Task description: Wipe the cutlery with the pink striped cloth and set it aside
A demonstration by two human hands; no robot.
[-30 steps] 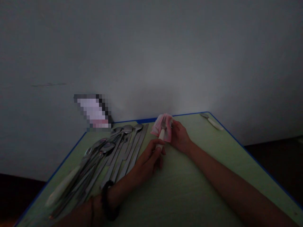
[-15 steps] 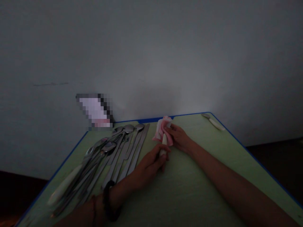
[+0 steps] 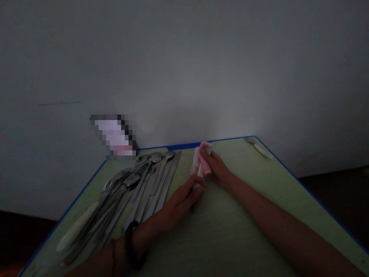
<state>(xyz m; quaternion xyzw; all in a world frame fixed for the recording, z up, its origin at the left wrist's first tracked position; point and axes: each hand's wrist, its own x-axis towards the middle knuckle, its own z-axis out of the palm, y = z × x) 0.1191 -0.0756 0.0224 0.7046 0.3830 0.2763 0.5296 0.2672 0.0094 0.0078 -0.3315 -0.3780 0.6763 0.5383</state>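
Note:
My left hand (image 3: 184,196) is closed around a pale, cream-coloured handle (image 3: 200,171) of a piece of cutlery, just above the table. The far end of that piece is hidden inside a pink and white cloth (image 3: 205,163), so its kind does not show. My right hand (image 3: 217,167) pinches the cloth around it, thumb on the near side. To the left of my left hand lies a spread of metal spoons (image 3: 155,157), table knives (image 3: 170,181) and forks (image 3: 108,186), handles toward me. A white-handled utensil (image 3: 77,227) lies at its left edge.
The green table (image 3: 239,231) has a blue rim and stands against a grey wall (image 3: 184,69). At its far right corner lies a fork with a white handle (image 3: 263,151). A blurred-out, phone-like object (image 3: 113,134) leans on the wall at the back left.
The cloth has shifted and folded differently around the utensil, now covering more of the handle. My right hand has turned slightly with it. My left hand stays nearly in place.

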